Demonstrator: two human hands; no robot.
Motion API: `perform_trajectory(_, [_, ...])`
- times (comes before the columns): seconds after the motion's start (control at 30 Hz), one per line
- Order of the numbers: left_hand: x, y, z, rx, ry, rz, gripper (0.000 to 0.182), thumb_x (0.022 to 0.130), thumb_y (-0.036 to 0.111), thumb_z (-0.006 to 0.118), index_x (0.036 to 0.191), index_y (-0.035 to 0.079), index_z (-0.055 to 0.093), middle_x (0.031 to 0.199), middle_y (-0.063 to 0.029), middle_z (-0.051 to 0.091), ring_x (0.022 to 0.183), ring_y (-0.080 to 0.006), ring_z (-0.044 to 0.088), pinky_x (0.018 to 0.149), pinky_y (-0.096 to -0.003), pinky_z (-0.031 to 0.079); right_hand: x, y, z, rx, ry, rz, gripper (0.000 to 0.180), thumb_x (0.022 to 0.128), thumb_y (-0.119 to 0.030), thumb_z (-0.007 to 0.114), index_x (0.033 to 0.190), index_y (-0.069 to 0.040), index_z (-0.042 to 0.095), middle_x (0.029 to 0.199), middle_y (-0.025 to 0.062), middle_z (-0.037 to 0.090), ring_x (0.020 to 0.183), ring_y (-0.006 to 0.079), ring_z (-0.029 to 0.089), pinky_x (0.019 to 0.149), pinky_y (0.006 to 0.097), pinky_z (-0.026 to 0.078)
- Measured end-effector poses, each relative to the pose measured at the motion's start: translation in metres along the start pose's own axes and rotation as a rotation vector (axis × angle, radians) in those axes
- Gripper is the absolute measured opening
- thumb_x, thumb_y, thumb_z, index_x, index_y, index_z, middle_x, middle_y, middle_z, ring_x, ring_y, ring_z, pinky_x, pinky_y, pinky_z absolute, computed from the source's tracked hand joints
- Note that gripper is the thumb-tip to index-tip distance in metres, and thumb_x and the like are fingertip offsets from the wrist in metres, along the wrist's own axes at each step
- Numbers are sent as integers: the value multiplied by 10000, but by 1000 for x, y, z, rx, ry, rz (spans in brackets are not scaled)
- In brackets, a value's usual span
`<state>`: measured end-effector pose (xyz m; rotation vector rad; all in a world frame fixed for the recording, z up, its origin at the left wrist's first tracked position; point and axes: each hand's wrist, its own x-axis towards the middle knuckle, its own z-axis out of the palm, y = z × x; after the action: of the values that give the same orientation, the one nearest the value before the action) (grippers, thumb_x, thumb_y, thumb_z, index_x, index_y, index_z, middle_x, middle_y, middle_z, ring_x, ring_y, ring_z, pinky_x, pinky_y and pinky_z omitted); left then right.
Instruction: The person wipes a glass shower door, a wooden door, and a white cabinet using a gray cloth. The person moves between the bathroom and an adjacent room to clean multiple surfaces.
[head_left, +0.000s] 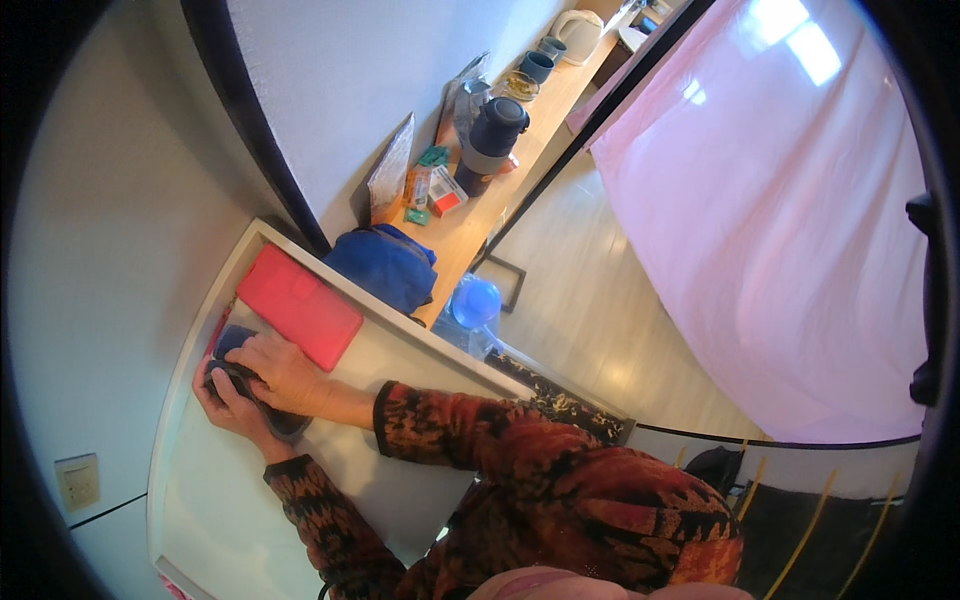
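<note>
Both hands are on a dark grey-blue item, perhaps a soft case or folded cloth (289, 425), at the far end of a white tabletop with a raised rim (187, 337). My left hand (238, 411) grips its near side, with fingers curled over the top. From the other side my right hand (281, 373) presses its fingers into the middle of the item. The hands hide much of it, so its exact kind cannot be told. A pink wallet-style phone case (300, 306) lies flat beside my right hand, and a strap (219, 330) runs near its corner.
Beyond the rim, a wooden shelf (442, 240) carries a folded blue cloth (384, 266), small boxes (448, 193), a dark thermos (491, 146), cups (537, 67) and a white kettle (577, 36). A blue plastic object (476, 304) is below it. A pink curtain (765, 225) hangs opposite.
</note>
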<state>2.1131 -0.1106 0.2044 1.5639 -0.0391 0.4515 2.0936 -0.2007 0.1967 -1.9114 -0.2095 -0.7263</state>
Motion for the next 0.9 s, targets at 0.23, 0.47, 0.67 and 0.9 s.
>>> perform_trajectory(0.23, [5,-2,-3,-109,52,-76,250,888,180,474,1031,-20,521,996,-125,552,893,-209,531,793,-312,442,3,-2,-3,21,97,-24,393,633,-21,648,1014,-29,549,871,145,556,815,337,551,706,397,462])
perform_trajectory(0.47, [9,-12,-4,-110,-256,31,441,843,212,534,1204,-30,460,1136,-136,514,1033,-233,500,923,-345,382,3,1,-2,-62,136,-12,387,634,-27,649,1006,-32,544,862,146,542,801,333,545,686,384,462])
perform_trajectory(0.67, [14,-15,-8,-166,-320,-43,434,776,66,492,1199,-28,471,1142,-117,517,1045,-212,493,942,-326,370,4,0,-2,-91,70,3,403,658,-61,654,1036,-42,516,861,137,517,802,327,541,684,395,452])
perform_trajectory(0.9, [18,-28,-9,-252,-30,-213,352,747,20,474,1091,-13,542,1037,-98,562,932,-192,533,843,-307,443,-1,-3,-7,-96,-69,-12,565,661,-134,679,1186,-31,499,1019,174,541,949,346,541,802,393,465])
